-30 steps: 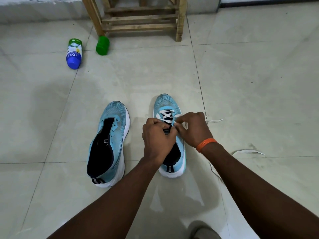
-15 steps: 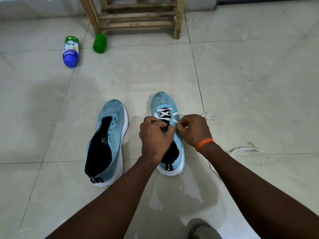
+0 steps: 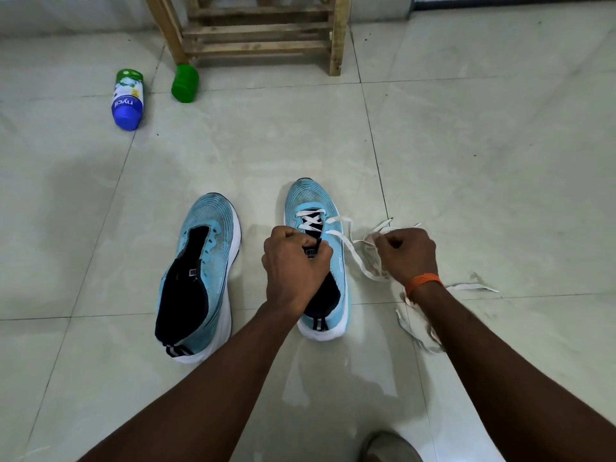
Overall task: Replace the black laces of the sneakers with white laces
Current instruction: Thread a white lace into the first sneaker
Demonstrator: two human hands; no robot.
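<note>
Head view. We see two light-blue sneakers standing on the tiled floor (image 3: 466, 155), toes pointing away from us. The left sneaker (image 3: 213, 235) shows its black tongue and lining fully exposed. The right sneaker (image 3: 308, 198) stands just beside it. The white lace (image 3: 313, 221) crosses its front eyelets and runs off to the right.

The left hand (image 3: 293, 261) has its fingers curled and grips the right sneaker at the tongue. The right hand (image 3: 406, 255), with an orange band (image 3: 423, 281) at the wrist, is apart from that sneaker on its right side. Its curled fingers pinch a gathered length of the white lace.

Loose white strands (image 3: 473, 287) lie on the floor by the right forearm. At the far left, a blue bottle (image 3: 126, 101) lies on its side near a green container (image 3: 185, 83), which sits at the foot of a wooden frame (image 3: 260, 31).
</note>
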